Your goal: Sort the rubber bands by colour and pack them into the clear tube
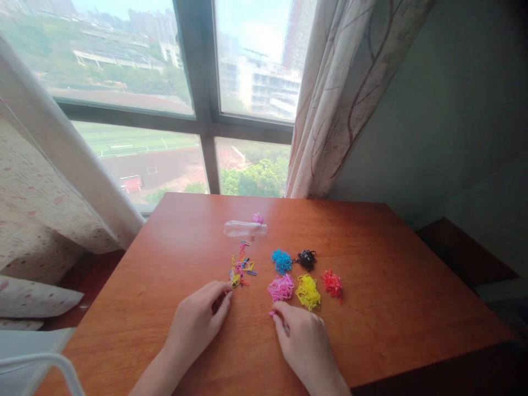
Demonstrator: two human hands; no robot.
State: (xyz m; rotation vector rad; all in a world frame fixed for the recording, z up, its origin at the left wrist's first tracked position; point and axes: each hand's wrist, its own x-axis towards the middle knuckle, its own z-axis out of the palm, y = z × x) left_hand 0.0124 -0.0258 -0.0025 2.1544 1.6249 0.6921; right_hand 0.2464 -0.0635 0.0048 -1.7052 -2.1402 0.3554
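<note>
Small rubber bands lie on the wooden table in coloured heaps. My left hand [201, 312] is at the near left of a loose mixed pile [238, 271], thumb and index fingertips close together. Anything between those fingertips is too small to make out. Between the thumb and index finger of my right hand [303, 336] is a pink rubber band [272, 313], just in front of the pink heap [281, 288]. Around it are the blue heap [282, 261], black heap [307, 259], yellow heap [308, 291] and red heap [332, 284].
Beyond the mixed pile, a clear plastic container [245, 229] lies on its side by a pink object [257, 218]. The brown table [383, 308] reaches to the window, with curtains [330, 104] at both sides. A white curved bar [45, 358] is at lower left.
</note>
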